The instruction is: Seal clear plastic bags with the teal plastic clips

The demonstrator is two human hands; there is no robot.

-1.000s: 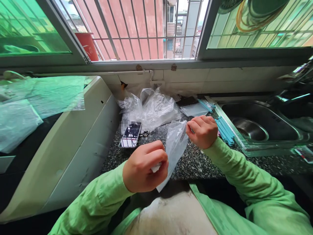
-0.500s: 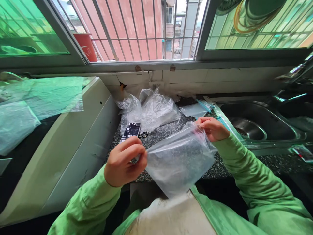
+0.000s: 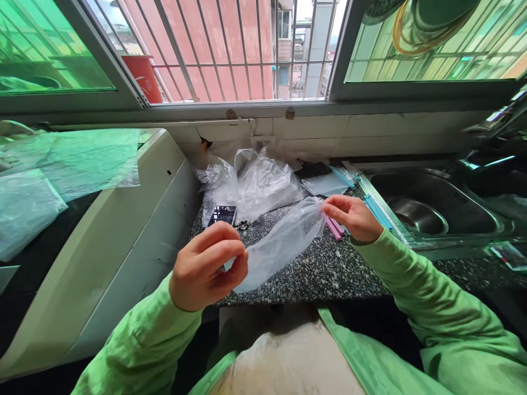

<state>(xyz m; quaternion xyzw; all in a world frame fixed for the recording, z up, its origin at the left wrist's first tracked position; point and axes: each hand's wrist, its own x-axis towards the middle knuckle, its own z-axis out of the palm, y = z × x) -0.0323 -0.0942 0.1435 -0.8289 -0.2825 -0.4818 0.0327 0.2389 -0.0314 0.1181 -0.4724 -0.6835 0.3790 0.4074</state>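
Clear, thin plastic is stretched between the two hands: a plastic bag [image 3: 280, 244] is held in the air above the speckled countertop [image 3: 329, 269], pulled into a slack band. One end is pinched shut in the fingers of the left hand [image 3: 206, 269], the other is nipped between thumb and fingers of the right hand [image 3: 349, 216]; the hands are kept well apart. Just beneath the right hand some pink and blue strips [image 3: 335, 226] are seen, and beyond it a steel sink [image 3: 436, 203]. Beyond the left hand a phone [image 3: 222, 215] lies beside crumpled plastic wrapping [image 3: 255, 184]. The film is judged slippery, so a pinched corner could be lost; too hard a pull could tear it.
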